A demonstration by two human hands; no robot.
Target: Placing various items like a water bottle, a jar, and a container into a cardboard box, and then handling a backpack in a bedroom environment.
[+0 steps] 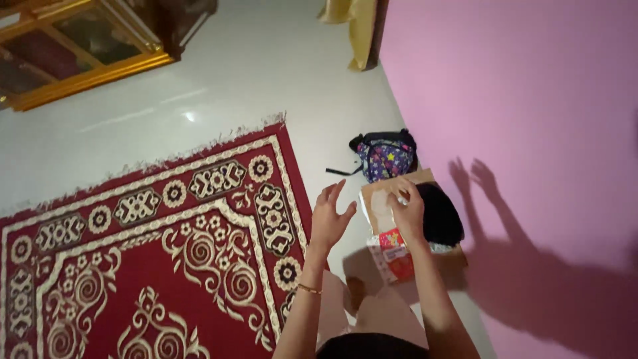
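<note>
Head view, looking down: my right hand (407,211) grasps a red-and-white packet (389,233) over the cardboard box (444,256) by the pink wall (525,133); my left hand (330,218) hovers beside it, fingers spread, ready to steady it.

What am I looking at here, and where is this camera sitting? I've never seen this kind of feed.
There is one picture, from a camera on a person's head, looking down at their own bare hands. The right hand grips a cardboard box with red printing, held above the pale tiled floor. The left hand is open beside the box, not touching it. Something black sits behind the box; what it is cannot be told. On the floor lie a red patterned rug and a star-patterned backpack against the pink wall.
</note>
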